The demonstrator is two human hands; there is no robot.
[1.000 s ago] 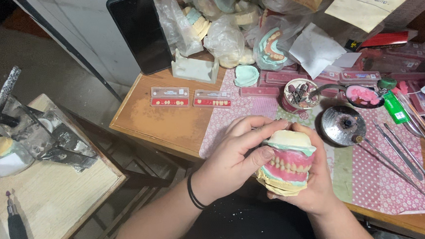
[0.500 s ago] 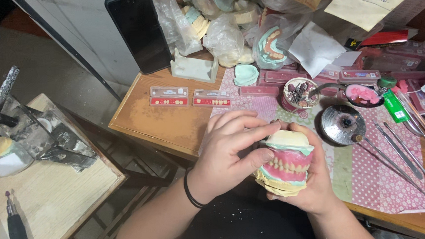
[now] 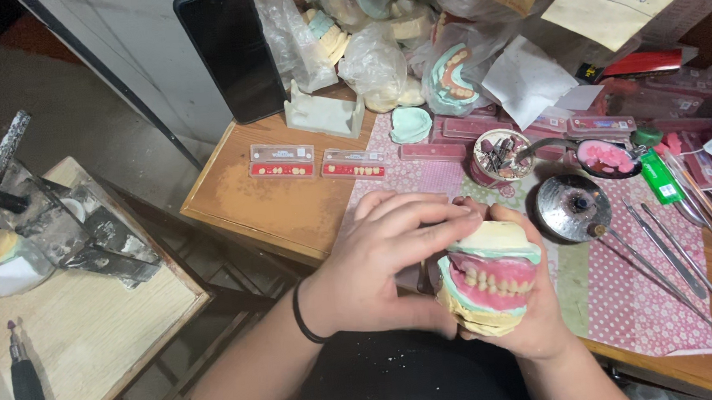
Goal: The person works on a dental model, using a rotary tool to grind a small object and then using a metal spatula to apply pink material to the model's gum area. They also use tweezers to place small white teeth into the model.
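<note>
The right hand (image 3: 532,312) cups a dental model (image 3: 490,278) from below and behind, its fingers wrapped round the cream-coloured plaster bases, above the near edge of the tabletop (image 3: 275,212). The model is a pair of casts set one on the other, with pink wax gums and a row of yellowish teeth between them. The teeth face left, toward the left hand (image 3: 384,263), and the stack's long axis runs roughly up and down, tilted a little. The left hand lies against the model's front and top, fingers (image 3: 422,221) narrow and stretched over the upper cast, thumb low by the lower one; whether they pinch anything small cannot be told. A black band sits on the left wrist. Behind the hands lie two tooth cards (image 3: 317,161), a round metal dish (image 3: 571,206) and long metal instruments (image 3: 667,249).
</note>
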